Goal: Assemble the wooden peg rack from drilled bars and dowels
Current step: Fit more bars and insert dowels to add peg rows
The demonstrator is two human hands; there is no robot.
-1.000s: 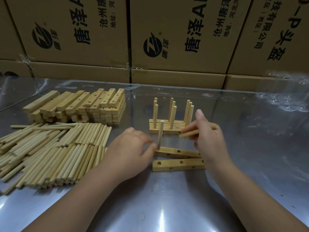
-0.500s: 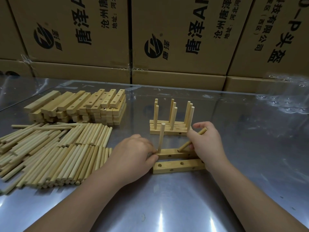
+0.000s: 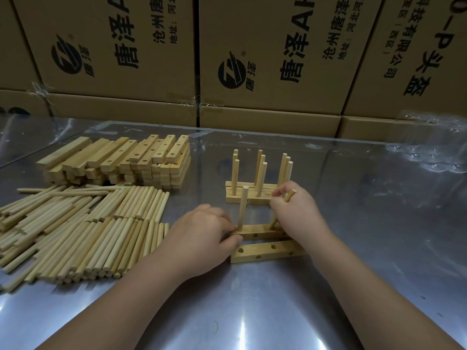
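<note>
Dowel [image 3: 290, 195] gripped in right hand [image 3: 299, 214] has been lowered from level to tilted, its tip set at a far bar [image 3: 255, 233] hole under that hand. Bar end is pinched by left hand [image 3: 202, 233]. Pressing-in judged next.

This looks like a small assembly workshop or factory packing area. Beyond the fingers [image 3: 217, 215] rises a wall of stacked cardboard cartons [image 3: 121, 54], each printed with the same black logo and Chinese company text, with tape on some seams. Under the fingers the worktop [image 3: 252, 311] is shiny bare sheet metal, and clear plastic film [image 3: 417, 152] lies crinkled far to their right. Left of the fingers is bulk stock: a heap of identical dowels [image 3: 83, 231] and, behind it, a stack of drilled bars [image 3: 131, 162]. Just beyond the fingers stands a finished peg rack [image 3: 252, 199].
</note>
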